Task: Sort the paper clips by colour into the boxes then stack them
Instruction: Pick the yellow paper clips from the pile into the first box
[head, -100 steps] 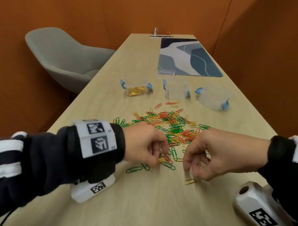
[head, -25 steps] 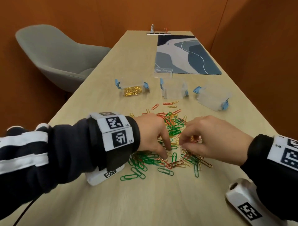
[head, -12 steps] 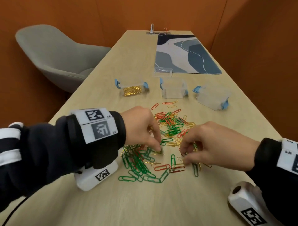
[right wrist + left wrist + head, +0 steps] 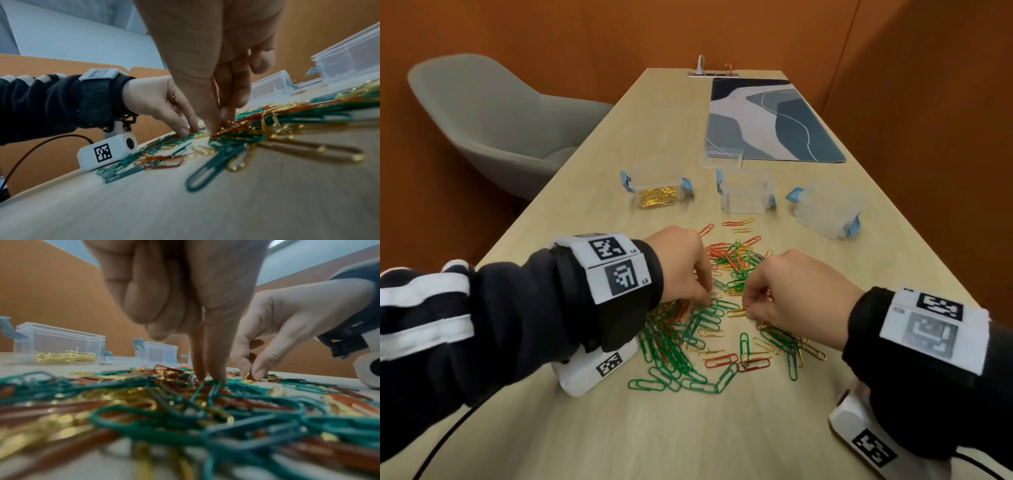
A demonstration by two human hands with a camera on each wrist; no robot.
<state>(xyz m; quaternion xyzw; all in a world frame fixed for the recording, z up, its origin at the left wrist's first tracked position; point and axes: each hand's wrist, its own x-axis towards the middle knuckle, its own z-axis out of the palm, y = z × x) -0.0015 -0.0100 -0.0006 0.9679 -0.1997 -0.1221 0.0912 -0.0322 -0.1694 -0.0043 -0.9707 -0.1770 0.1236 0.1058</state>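
Observation:
A mixed pile of green, red and gold paper clips (image 4: 688, 346) lies on the table between me and three clear boxes. The left box (image 4: 660, 192) holds gold clips; the middle box (image 4: 746, 192) and the right box (image 4: 825, 212) look empty. My left hand (image 4: 707, 300) has thumb and forefinger tips down in the pile (image 4: 185, 402), pinching at a gold clip beside green ones, the other fingers curled. My right hand (image 4: 747, 310) is close beside it; in the left wrist view the right hand (image 4: 251, 376) pinches a gold clip against the table.
A clear lid (image 4: 722, 158) lies behind the middle box, in front of a blue-grey mat (image 4: 770, 120). A grey chair (image 4: 493, 120) stands to the left of the table (image 4: 688, 438). Orange walls close in behind and on the right.
Both hands have moved a little farther into the pile and closer together. Over the last seconds clips have been dragged nearer to me and spread out.

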